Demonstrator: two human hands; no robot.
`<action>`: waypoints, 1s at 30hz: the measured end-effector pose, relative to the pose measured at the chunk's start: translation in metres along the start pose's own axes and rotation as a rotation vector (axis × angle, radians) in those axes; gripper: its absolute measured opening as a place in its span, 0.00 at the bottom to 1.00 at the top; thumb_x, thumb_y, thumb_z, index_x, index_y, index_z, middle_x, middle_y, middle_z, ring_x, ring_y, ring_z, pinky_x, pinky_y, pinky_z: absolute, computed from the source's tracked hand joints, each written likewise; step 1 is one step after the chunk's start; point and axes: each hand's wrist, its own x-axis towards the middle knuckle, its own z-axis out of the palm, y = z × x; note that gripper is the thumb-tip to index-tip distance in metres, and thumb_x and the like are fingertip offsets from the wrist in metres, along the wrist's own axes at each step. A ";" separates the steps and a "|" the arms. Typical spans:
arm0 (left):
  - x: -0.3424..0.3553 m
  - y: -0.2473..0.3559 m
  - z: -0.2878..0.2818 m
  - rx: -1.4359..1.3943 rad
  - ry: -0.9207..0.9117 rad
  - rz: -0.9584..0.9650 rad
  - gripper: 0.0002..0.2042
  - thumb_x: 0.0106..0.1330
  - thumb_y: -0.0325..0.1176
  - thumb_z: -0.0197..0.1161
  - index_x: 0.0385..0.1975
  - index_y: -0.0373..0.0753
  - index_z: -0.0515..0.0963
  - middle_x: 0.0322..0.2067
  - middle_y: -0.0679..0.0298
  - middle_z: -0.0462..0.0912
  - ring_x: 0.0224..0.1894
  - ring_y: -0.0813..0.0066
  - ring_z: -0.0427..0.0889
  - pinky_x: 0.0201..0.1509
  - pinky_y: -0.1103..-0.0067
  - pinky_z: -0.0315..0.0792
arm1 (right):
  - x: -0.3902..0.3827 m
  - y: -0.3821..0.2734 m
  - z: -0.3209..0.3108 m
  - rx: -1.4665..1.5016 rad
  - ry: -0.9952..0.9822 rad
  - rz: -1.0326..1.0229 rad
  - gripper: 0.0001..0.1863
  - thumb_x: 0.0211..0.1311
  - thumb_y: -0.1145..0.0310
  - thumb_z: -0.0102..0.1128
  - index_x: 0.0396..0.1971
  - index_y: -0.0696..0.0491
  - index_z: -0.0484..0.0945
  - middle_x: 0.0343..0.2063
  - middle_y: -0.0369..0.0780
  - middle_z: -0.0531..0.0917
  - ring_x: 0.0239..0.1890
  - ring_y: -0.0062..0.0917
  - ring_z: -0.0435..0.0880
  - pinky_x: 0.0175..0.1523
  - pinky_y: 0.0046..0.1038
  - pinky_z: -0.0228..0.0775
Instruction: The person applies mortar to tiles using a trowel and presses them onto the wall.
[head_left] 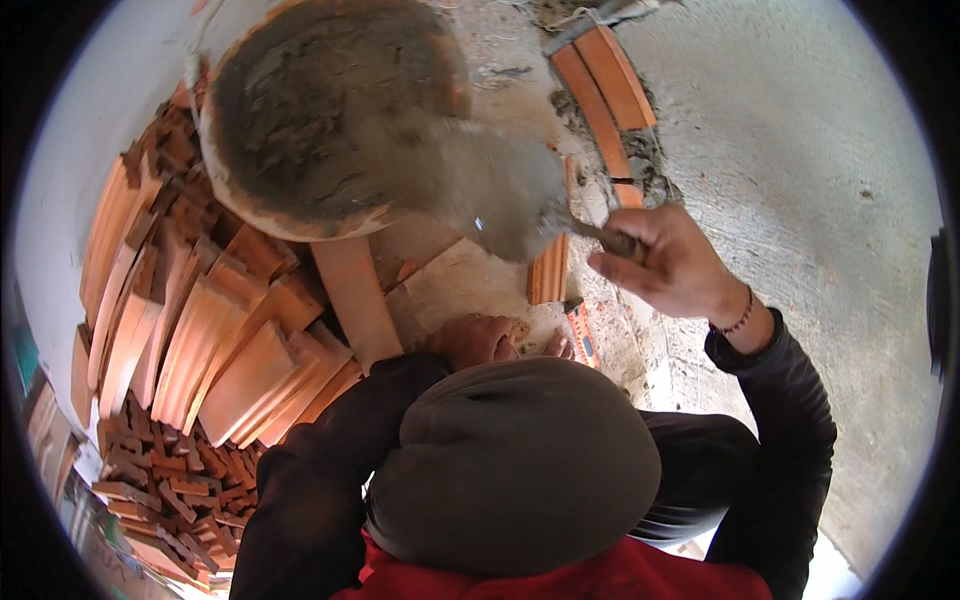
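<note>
My right hand (pixel 660 260) grips the handle of a mortar-covered trowel (pixel 510 195), whose blurred blade reaches over the rim of a round bucket (pixel 225 165) holding grey wet mortar (pixel 290 115). My left hand (pixel 475 340) is low in the middle, beside a long flat terracotta piece (pixel 355 305), its fingers curled and partly hidden; I cannot make out what, if anything, is in it. A moulded terracotta strip (pixel 548 275) lies under the trowel, with an orange-and-black utility knife (pixel 582 335) just below it.
Stacked curved terracotta pieces (pixel 215 330) fill the left, against a pale wall (pixel 60 200), above smaller broken pieces (pixel 180 490). At the upper right, terracotta strips (pixel 615 75) with mortar along them edge the grey concrete floor (pixel 800 170). My bare toes (pixel 560 346) show in the middle.
</note>
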 end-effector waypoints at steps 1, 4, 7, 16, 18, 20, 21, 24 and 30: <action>0.000 -0.003 0.005 0.001 0.027 0.029 0.11 0.66 0.41 0.61 0.38 0.41 0.76 0.32 0.52 0.83 0.37 0.49 0.83 0.40 0.56 0.75 | -0.016 0.013 0.001 0.004 0.023 -0.065 0.17 0.63 0.72 0.69 0.18 0.55 0.70 0.11 0.30 0.63 0.15 0.14 0.61 0.22 0.27 0.50; 0.002 -0.001 0.009 0.059 0.059 0.049 0.10 0.66 0.39 0.61 0.38 0.40 0.76 0.32 0.53 0.83 0.37 0.49 0.83 0.41 0.56 0.75 | -0.063 0.041 -0.001 0.070 -0.009 0.014 0.14 0.61 0.72 0.69 0.20 0.56 0.73 0.12 0.31 0.65 0.16 0.16 0.63 0.23 0.27 0.53; -0.001 -0.002 0.009 0.137 0.122 0.099 0.09 0.65 0.39 0.61 0.37 0.41 0.75 0.29 0.55 0.83 0.34 0.52 0.84 0.37 0.58 0.77 | -0.094 0.063 -0.002 0.177 -0.062 0.143 0.09 0.59 0.70 0.69 0.25 0.58 0.78 0.13 0.34 0.71 0.16 0.20 0.67 0.25 0.27 0.58; 0.004 0.003 0.005 0.175 0.071 0.101 0.08 0.65 0.37 0.61 0.37 0.41 0.78 0.31 0.54 0.84 0.36 0.51 0.85 0.40 0.59 0.79 | -0.128 0.162 0.018 0.590 0.213 0.716 0.11 0.66 0.68 0.61 0.24 0.55 0.77 0.14 0.31 0.74 0.15 0.14 0.70 0.20 0.21 0.62; 0.003 0.002 0.005 0.184 0.096 0.105 0.08 0.65 0.38 0.62 0.37 0.42 0.78 0.31 0.54 0.85 0.36 0.51 0.85 0.40 0.60 0.79 | -0.131 0.165 0.027 0.588 0.245 0.714 0.11 0.66 0.67 0.61 0.24 0.55 0.76 0.14 0.31 0.73 0.15 0.14 0.69 0.20 0.20 0.62; 0.000 0.004 0.004 0.206 0.144 0.106 0.09 0.64 0.39 0.62 0.38 0.42 0.79 0.31 0.55 0.85 0.35 0.51 0.85 0.39 0.60 0.79 | -0.130 0.163 0.037 0.573 0.264 0.686 0.12 0.66 0.67 0.60 0.23 0.55 0.75 0.14 0.31 0.73 0.15 0.14 0.69 0.20 0.20 0.61; 0.000 0.004 0.004 0.201 0.149 0.115 0.09 0.64 0.39 0.62 0.38 0.42 0.79 0.30 0.55 0.85 0.34 0.51 0.85 0.38 0.60 0.79 | -0.129 0.162 0.041 0.579 0.261 0.680 0.12 0.67 0.67 0.60 0.24 0.55 0.75 0.15 0.31 0.73 0.15 0.14 0.69 0.20 0.20 0.61; 0.001 0.004 0.005 0.198 0.156 0.138 0.09 0.64 0.39 0.62 0.38 0.42 0.80 0.29 0.56 0.85 0.33 0.51 0.85 0.37 0.60 0.80 | -0.122 0.172 0.062 0.604 0.268 0.643 0.13 0.69 0.67 0.59 0.23 0.54 0.72 0.15 0.31 0.72 0.15 0.14 0.69 0.20 0.21 0.62; 0.003 -0.002 0.010 0.256 0.164 0.172 0.09 0.63 0.39 0.64 0.38 0.43 0.81 0.29 0.56 0.85 0.32 0.52 0.85 0.36 0.61 0.79 | -0.099 0.194 0.080 0.624 0.371 0.657 0.13 0.69 0.64 0.60 0.26 0.56 0.77 0.15 0.31 0.73 0.15 0.14 0.69 0.20 0.22 0.63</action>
